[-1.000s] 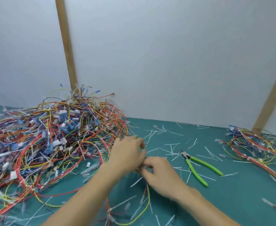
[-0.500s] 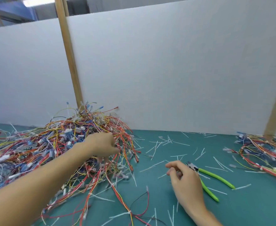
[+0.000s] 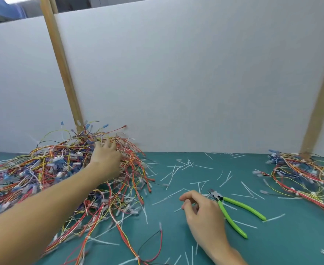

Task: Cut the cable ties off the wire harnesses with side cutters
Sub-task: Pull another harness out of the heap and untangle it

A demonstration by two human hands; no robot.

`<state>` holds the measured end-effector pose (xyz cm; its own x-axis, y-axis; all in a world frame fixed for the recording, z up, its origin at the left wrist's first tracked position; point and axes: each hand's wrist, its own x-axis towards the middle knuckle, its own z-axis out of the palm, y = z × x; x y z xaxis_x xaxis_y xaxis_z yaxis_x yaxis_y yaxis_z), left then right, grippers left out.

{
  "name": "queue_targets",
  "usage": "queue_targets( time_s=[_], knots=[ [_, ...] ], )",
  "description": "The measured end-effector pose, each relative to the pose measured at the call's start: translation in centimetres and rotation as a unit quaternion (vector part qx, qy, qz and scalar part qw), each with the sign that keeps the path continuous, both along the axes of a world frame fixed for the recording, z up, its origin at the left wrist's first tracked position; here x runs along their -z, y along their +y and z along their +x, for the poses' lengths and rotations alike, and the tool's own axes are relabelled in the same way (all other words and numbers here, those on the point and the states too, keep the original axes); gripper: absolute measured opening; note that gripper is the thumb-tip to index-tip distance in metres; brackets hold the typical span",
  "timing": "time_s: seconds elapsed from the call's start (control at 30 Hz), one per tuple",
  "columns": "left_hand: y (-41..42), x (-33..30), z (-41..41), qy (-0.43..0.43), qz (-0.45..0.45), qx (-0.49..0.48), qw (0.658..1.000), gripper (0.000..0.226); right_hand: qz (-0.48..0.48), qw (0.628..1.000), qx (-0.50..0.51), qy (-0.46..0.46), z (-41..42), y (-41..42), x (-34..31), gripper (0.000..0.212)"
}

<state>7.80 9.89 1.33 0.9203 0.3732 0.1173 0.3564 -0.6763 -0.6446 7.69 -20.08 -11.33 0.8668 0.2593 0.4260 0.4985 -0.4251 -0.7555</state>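
The harness pile [image 3: 58,173] lies tangled at the worktop's [image 3: 291,243] left. The left hand [image 3: 105,159] reaches into its top, arm stretched forward, fingers buried among wires; whether they grip any, I cannot tell. The cutters [image 3: 233,211] lie flat mid-worktop among cut ties [image 3: 184,165]. The right hand [image 3: 203,213] rests just beside them, fingers loosely curled, holding nothing. A smaller bundle [image 3: 306,175] lies far right.

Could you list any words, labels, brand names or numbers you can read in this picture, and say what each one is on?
No readable text anywhere in this view.
Side cutters: no brand or marking can be made out on the green handles or the head.
Wire harnesses: the small connectors and tags are too blurred to read.
White partition: plain, no sign.
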Motion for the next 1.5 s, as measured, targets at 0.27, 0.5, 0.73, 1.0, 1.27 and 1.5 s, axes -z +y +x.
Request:
queue_targets(
  time_s=[0.27, 0.5, 0.73, 1.0, 1.27, 1.5],
  knots=[
    [-2.7, 2.0, 3.5, -0.089, -0.131, 0.053, 0.986, 0.043, -0.011, 1.000, -0.010, 0.011, 0.0, 0.0, 0.0, 0.022],
    [-2.3, 0.8, 4.7, -0.234, -0.246, 0.065, 0.938, 0.032, -0.004, 0.999, -0.015, 0.029, 0.0, -0.1, -0.3, 0.018],
    [-2.2, -9.0, 5.5, -0.677, -0.421, 0.136, 0.588, 0.028, 0.006, 0.999, -0.013, 0.039, 0.1, 0.0, -0.3, 0.025],
    [-9.0, -4.3, 0.4, 0.129, -0.145, 0.151, 0.969, 0.031, 0.038, 0.996, 0.004, 0.087, -0.1, -0.3, -0.8, 0.028],
    [-8.3, -0.8, -5.3, -0.168, -0.162, 0.361, 0.903, 0.029, 0.107, 0.975, -0.103, 0.165, -1.3, 1.3, -3.9, 0.019],
    [-5.8, -0.6, -6.9, 0.004, -0.097, 0.248, 0.964, 0.043, -0.094, 0.971, -0.037, 0.218, 1.0, 8.5, -8.5, 0.034]
  ],
)
